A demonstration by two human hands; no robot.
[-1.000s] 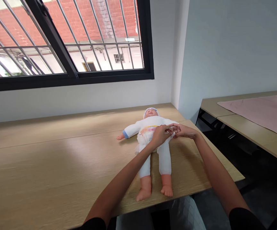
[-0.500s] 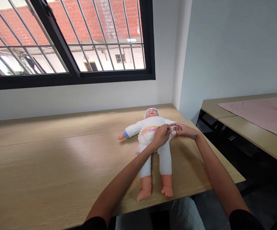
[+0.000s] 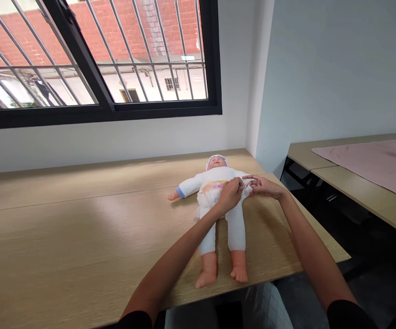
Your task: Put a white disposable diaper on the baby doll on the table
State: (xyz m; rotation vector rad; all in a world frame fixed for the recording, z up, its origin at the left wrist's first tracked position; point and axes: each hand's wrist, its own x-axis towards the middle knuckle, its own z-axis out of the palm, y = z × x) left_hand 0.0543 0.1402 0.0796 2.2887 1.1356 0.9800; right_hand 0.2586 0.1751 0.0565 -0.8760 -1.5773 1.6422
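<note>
A baby doll [image 3: 236,230] in white clothes and a cap lies on its back on the table, feet toward me. Round its hips is a white diaper [image 3: 209,193] with a yellow and pink print at the waist. My left hand [image 3: 231,194] is closed on the diaper's front edge, at the right of the waist. Just to its right, my right hand [image 3: 262,186] pinches the diaper's white side flap with thumb and fingers. The exact grip of the left fingertips is hidden behind the hand.
The doll lies on a wooden table [image 3: 81,237] against the wall, its right edge close to my right forearm. Beyond a gap at the right stands another table [image 3: 362,198] with a pink cloth [image 3: 376,162]. A barred window [image 3: 167,107] is above.
The right fingers have shifted slightly, and more of the white side flap shows between the hands. The left hand and the doll have hardly moved.
</note>
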